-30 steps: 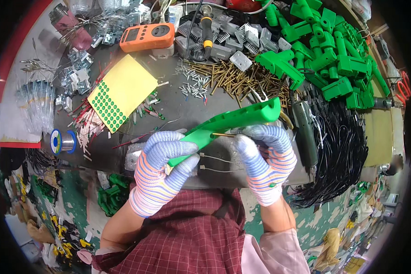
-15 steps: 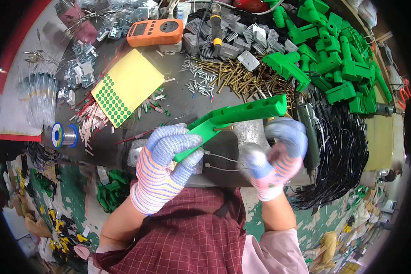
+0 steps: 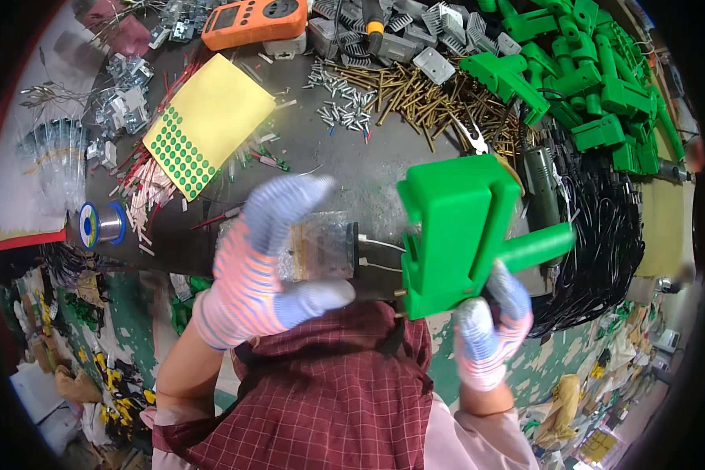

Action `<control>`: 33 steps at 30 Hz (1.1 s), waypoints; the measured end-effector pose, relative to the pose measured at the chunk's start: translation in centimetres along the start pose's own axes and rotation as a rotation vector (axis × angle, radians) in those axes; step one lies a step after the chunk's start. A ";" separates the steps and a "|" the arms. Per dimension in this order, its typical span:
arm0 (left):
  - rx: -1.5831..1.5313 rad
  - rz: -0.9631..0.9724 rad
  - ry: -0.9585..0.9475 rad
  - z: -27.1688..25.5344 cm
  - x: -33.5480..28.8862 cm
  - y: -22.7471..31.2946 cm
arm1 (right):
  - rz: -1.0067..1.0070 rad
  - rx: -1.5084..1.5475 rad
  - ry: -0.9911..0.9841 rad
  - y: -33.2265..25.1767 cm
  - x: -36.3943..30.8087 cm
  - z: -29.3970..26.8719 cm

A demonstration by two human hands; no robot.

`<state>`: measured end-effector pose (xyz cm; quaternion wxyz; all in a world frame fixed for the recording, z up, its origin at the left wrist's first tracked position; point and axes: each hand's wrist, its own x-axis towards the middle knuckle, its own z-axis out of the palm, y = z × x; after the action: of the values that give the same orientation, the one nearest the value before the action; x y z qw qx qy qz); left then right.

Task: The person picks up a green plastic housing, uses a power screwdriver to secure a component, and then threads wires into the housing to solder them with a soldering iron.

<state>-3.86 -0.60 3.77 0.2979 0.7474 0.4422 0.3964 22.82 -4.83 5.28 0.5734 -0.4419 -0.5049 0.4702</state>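
Observation:
My right hand (image 3: 493, 333) grips a green plastic housing (image 3: 454, 235) near its lower end, fingers partly hidden behind it. The housing is a blocky body with a tube-shaped handle sticking out to the right. Two brass pins (image 3: 400, 293) protrude from its lower left corner. My left hand (image 3: 266, 266), in a striped glove like the right, is empty, with thumb and fingers spread apart. Beside it on the table lies a plastic-wrapped block (image 3: 321, 247), from which two white wires (image 3: 380, 241) run right toward the housing.
A sheet of green round stickers (image 3: 219, 110), brass screws (image 3: 407, 94), small silver screws (image 3: 341, 102) and pliers (image 3: 471, 139) lie farther back. An orange multimeter (image 3: 251, 22) and grey heat sinks (image 3: 399, 43) stand beyond. Green housings (image 3: 580, 78) and black cables (image 3: 595, 243) fill the right; a solder spool (image 3: 102, 224) sits left.
My left hand has let go of the green housing and opened. My right hand has taken hold of it, turned its broad side into view and moved it right. The view has shifted slightly.

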 end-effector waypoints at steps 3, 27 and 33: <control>0.254 0.023 -0.046 2.1 -0.5 -0.5 | 0.348 0.248 0.130 1.7 -1.5 2.1; 0.454 0.007 -0.098 3.8 -1.0 -1.6 | 0.428 0.139 0.043 4.6 -0.5 4.2; 0.445 0.096 -0.052 4.3 -0.5 -1.2 | 0.078 -0.232 -0.222 7.1 -2.8 4.3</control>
<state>-0.80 -0.95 0.47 0.1180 0.8248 0.4747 0.2835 17.79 -6.25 -1.67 0.4403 -0.4696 -0.5986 0.4767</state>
